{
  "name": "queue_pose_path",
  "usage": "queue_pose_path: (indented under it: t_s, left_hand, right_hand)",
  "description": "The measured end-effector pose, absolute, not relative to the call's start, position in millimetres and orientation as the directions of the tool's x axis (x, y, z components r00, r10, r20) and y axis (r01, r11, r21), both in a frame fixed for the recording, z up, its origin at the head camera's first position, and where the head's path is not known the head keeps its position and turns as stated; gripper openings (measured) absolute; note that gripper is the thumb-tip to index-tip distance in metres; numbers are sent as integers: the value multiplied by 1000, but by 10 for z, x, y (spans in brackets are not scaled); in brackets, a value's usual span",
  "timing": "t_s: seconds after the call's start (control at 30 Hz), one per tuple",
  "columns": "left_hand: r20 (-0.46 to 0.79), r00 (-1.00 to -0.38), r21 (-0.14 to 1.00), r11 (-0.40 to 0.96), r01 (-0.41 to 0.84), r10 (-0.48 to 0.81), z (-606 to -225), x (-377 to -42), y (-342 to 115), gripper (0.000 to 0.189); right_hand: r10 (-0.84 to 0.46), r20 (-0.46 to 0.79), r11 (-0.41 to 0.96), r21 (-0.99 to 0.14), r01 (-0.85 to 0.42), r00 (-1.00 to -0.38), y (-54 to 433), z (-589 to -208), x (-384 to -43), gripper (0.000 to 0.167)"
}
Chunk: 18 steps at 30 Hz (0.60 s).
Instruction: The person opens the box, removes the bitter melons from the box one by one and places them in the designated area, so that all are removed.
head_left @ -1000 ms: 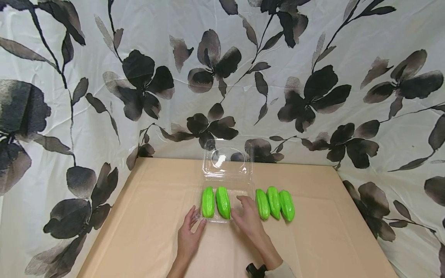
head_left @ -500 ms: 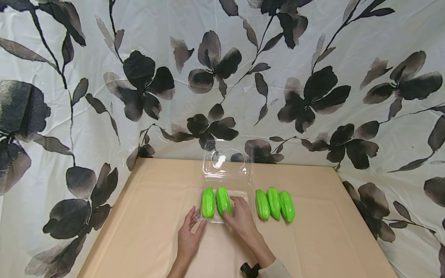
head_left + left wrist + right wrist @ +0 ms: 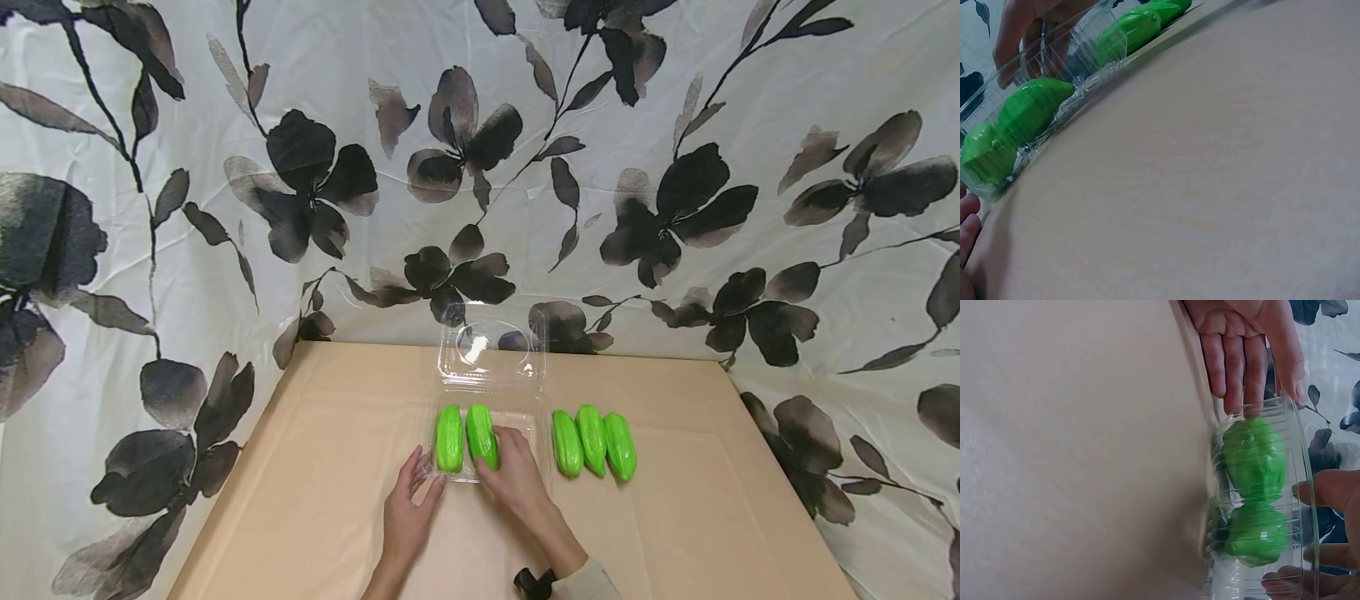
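Note:
A clear plastic clamshell container [image 3: 521, 417] stands on the table, its lid raised at the back. Two glossy green cucumbers lie side by side inside: the left cucumber [image 3: 449, 439] and the second cucumber [image 3: 481, 433]. My left hand [image 3: 406, 510] rests at the container's front left corner; in the right wrist view its fingers [image 3: 1234, 369] run straight down to the wall, thumb by the rim. My right hand [image 3: 519, 481] reaches into the container, its thumb against the second cucumber's right side and its fingers just right of it. The fingertips are partly hidden in the head view.
Outside the container, close to its right side, lie three more green cucumbers [image 3: 592, 440] in a row. The table [image 3: 690, 500] has a tan covering. Behind it hangs a white cloth [image 3: 555, 242] with dark flowers.
My right hand has moved left inside the container, from the right of the second cucumber to touching it. My left hand, the container and the cucumbers have stayed in place.

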<state>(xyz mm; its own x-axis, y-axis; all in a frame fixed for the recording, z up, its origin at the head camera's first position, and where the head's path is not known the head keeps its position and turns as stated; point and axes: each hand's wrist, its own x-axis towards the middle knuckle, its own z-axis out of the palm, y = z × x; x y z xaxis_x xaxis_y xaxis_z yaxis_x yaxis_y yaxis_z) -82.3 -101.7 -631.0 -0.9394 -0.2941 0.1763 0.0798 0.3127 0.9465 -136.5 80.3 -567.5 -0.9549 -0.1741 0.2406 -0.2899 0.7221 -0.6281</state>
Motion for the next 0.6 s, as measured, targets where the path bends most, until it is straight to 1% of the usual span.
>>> queue_pose_path:
  t_s: [0.3, 0.6]
  left_hand:
    - [174, -939, 943, 324, 73, -295, -6309, -830, -1014, 65]
    - [163, -940, 949, 309, 65, -301, -6317, -825, -1012, 65]
  right_hand:
    - [-166, 207, 746, -613, -260, -964, 761, -5676, -1371, 56]
    - [-173, 205, 769, -583, -262, -963, 743, -5708, -1389, 54]
